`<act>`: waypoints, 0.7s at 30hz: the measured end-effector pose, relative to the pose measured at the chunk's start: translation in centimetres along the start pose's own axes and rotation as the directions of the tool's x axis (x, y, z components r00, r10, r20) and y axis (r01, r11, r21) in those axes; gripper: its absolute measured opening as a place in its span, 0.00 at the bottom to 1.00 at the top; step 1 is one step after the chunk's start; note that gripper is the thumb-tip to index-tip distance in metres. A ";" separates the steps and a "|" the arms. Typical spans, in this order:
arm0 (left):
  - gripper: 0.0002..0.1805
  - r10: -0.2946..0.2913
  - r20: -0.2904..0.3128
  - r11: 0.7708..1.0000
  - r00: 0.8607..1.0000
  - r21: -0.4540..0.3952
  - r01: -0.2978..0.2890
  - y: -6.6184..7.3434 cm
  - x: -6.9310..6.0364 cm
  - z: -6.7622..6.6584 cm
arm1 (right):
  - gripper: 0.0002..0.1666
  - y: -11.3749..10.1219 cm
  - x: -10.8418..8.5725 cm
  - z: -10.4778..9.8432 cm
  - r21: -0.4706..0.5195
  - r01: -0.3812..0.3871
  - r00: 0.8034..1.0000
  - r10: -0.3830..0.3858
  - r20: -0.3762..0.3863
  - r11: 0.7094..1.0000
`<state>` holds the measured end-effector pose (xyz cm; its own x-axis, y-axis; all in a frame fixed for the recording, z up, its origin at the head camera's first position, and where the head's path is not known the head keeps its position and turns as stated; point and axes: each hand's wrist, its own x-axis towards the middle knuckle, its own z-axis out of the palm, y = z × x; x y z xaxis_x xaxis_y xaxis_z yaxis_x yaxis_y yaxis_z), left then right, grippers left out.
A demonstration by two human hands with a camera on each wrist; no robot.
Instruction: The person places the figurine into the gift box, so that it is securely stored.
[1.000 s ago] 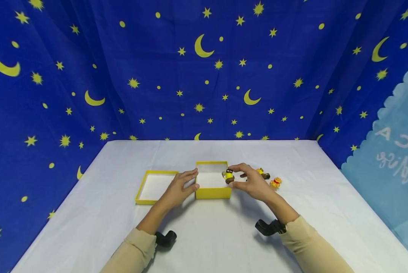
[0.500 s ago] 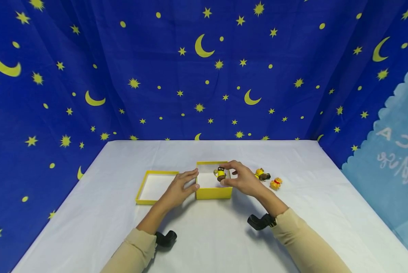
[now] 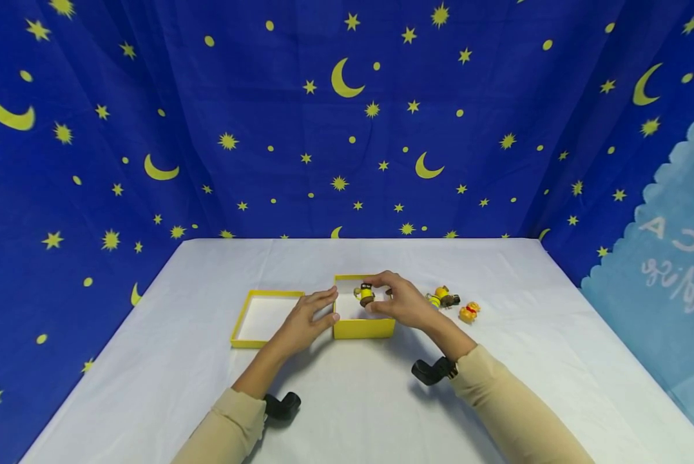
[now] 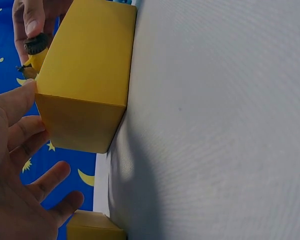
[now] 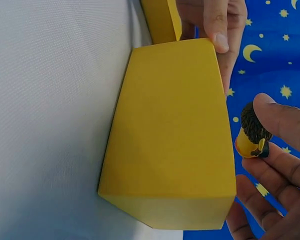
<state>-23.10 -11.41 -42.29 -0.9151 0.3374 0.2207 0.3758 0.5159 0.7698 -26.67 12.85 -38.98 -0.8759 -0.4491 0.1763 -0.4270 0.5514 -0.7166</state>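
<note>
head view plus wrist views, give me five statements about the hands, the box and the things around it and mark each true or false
1. The right hand holds a yellow-and-brown figure. True.
2. The left hand grips the shallow lid. False: its fingers are straight or relaxed, and touch the yellow box.
3. The shallow lid lies on the table to the left of the yellow box. True.
4. The orange figure is inside the yellow box. False: it is on the white cloth, to the right.
5. The yellow box is open at the top. True.
</note>
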 end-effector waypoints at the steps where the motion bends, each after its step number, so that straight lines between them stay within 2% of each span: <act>1: 0.27 0.001 -0.001 1.000 1.000 0.001 -0.001 0.0 0.0 0.0 | 0.30 0.0 0.1 0.1 0.000 0.002 1.000 -0.002 0.005 1.000; 21: 0.28 -0.008 0.009 1.000 1.000 -0.010 0.008 -0.1 -0.1 0.0 | 0.31 0.1 1.2 1.7 -0.026 -0.009 0.998 0.010 0.063 1.000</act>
<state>-23.04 -11.51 -42.35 -0.9168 0.3400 0.2095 0.3670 0.5103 0.7778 -27.42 11.15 -39.97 -0.8644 -0.4866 0.1264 -0.4252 0.5734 -0.7003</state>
